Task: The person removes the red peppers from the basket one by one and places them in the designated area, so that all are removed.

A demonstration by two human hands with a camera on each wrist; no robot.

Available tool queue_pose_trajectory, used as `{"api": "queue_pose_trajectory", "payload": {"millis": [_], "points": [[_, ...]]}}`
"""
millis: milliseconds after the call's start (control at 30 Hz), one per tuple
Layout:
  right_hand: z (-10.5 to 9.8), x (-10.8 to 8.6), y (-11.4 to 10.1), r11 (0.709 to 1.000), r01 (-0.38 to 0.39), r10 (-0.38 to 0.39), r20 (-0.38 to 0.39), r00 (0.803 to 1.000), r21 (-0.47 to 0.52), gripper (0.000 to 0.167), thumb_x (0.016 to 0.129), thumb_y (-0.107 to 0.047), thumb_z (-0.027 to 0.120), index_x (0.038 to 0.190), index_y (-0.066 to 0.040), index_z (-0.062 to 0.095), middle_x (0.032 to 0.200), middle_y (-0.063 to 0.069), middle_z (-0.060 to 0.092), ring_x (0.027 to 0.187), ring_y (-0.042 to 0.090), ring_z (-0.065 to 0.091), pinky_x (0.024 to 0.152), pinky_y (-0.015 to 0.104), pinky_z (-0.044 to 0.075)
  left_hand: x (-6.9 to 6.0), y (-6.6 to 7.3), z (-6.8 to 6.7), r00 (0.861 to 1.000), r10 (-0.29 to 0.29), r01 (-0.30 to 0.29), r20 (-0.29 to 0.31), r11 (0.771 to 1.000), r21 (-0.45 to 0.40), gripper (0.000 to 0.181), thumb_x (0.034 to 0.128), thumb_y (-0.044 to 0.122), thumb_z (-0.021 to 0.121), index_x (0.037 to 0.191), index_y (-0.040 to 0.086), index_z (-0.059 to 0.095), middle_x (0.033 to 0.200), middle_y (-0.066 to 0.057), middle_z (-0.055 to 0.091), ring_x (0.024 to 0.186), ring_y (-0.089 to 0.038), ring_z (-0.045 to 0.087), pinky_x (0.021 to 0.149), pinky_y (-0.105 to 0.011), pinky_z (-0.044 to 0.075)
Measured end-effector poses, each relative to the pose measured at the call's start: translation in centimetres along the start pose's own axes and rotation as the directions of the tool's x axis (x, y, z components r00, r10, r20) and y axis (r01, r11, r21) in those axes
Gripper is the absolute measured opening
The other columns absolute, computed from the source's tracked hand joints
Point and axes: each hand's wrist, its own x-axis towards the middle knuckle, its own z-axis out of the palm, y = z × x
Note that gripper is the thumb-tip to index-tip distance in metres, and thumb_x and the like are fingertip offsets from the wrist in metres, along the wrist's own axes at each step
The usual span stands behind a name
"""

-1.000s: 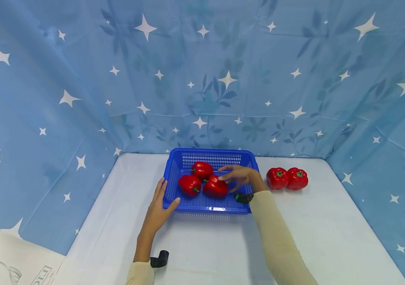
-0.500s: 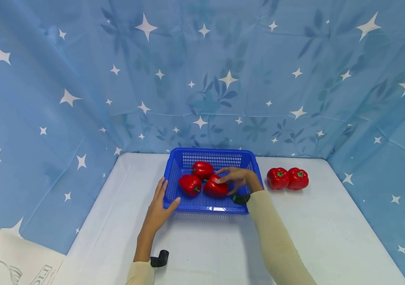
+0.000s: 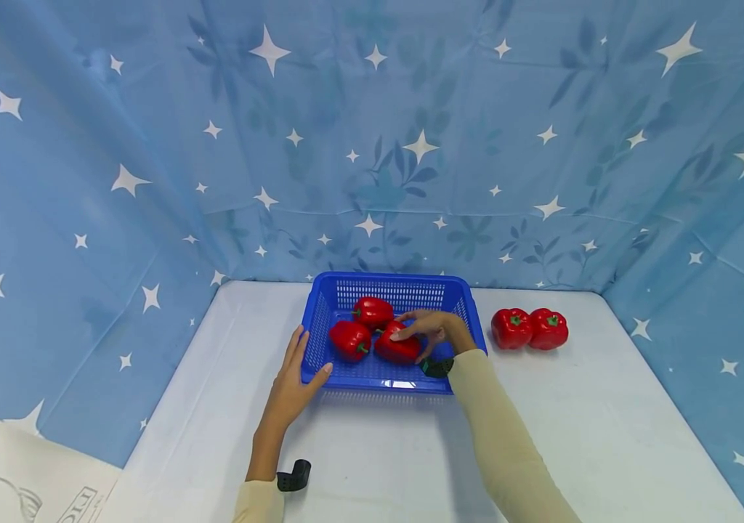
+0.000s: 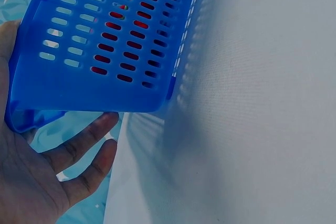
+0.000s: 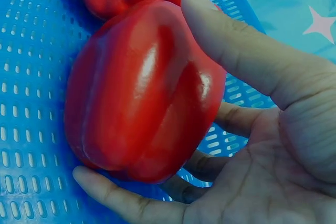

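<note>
In the head view, a blue perforated basket (image 3: 372, 381) holds three red bell peppers: one at the back (image 3: 373, 312), one at the left (image 3: 349, 340) and one at the right (image 3: 395, 345). My right hand (image 3: 431, 328) reaches in and holds the right pepper. Its thumb (image 5: 231, 40) lies against one side, and the other fingers curve around the far side and the end. My left hand (image 3: 289, 385) rests at the basket's near left corner with its fingers extended. From the left wrist, the hand (image 4: 31, 177) touches the basket rim, and part of it is hidden.
Two more red bell peppers, one (image 3: 511, 328) beside the other (image 3: 548, 328), stand on the white table (image 3: 378, 457) right of the basket. A blue star-patterned curtain (image 3: 372, 145) encloses the back and sides.
My right hand has moved left and slightly down inside the basket, and its thumb and fingers have closed around the right pepper. My left hand stays where it was.
</note>
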Motion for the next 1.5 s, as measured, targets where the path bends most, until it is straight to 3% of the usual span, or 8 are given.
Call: {"api": "queue_pose_trajectory", "payload": {"millis": [367, 700, 933, 1300, 1500], "points": [[0.36, 0.09, -0.14, 0.999, -0.026, 0.025, -0.030, 0.999, -0.022, 0.081, 0.085, -0.021, 0.076, 0.150, -0.011, 0.029, 0.148, 0.020, 0.033, 0.136, 0.043, 0.033, 0.078, 0.055, 0.058, -0.02, -0.10, 0.03, 1.000, -0.011, 0.011, 0.007, 1.000, 0.002, 0.088, 0.0895, 0.059, 0.058, 0.158, 0.020, 0.018, 0.166, 0.009, 0.004, 0.151, -0.032, 0.017, 0.111, -0.060, 0.029], [0.83, 0.28, -0.20, 0.998, -0.033, 0.029, -0.076, 0.997, -0.060, 0.088, 0.081, -0.027, 0.079, 0.151, -0.007, 0.029, 0.147, 0.021, 0.036, 0.134, 0.043, 0.037, 0.074, 0.053, 0.059, 0.03, -0.08, 0.03, 1.000, -0.006, 0.006, 0.003, 1.000, 0.004, 0.088, 0.0894, 0.058, 0.059, 0.158, 0.019, 0.018, 0.166, 0.007, 0.005, 0.151, -0.034, 0.018, 0.110, -0.061, 0.029], [0.86, 0.39, -0.11, 0.997, -0.034, 0.028, -0.090, 0.996, -0.071, 0.087, 0.081, -0.027, 0.079, 0.150, -0.006, 0.031, 0.146, 0.021, 0.038, 0.132, 0.044, 0.039, 0.075, 0.054, 0.059, 0.00, -0.14, 0.05, 1.000, 0.000, 0.000, -0.002, 1.000, -0.001, 0.088, 0.0895, 0.057, 0.059, 0.158, 0.019, 0.018, 0.166, 0.002, 0.008, 0.150, -0.035, 0.018, 0.110, -0.062, 0.029], [0.36, 0.22, 0.04, 0.994, 0.002, -0.009, -0.068, 0.998, -0.109, 0.079, 0.083, -0.025, 0.077, 0.146, -0.006, 0.032, 0.145, 0.022, 0.038, 0.135, 0.045, 0.037, 0.086, 0.064, 0.052, 0.02, -0.08, -0.02, 1.000, 0.004, -0.004, 0.006, 1.000, -0.004, 0.089, 0.0896, 0.057, 0.059, 0.158, 0.018, 0.018, 0.166, -0.001, 0.008, 0.150, -0.035, 0.018, 0.110, -0.061, 0.029], [0.24, -0.08, 0.04, 0.984, 0.010, -0.020, -0.054, 0.998, -0.180, 0.077, 0.083, -0.029, 0.076, 0.143, -0.006, 0.035, 0.142, 0.020, 0.041, 0.132, 0.042, 0.040, 0.086, 0.062, 0.053, 0.03, -0.14, 0.03, 1.000, 0.003, -0.003, 0.006, 1.000, 0.004, 0.089, 0.0896, 0.057, 0.059, 0.158, 0.018, 0.017, 0.166, 0.000, 0.007, 0.150, -0.036, 0.018, 0.109, -0.061, 0.029]]}}
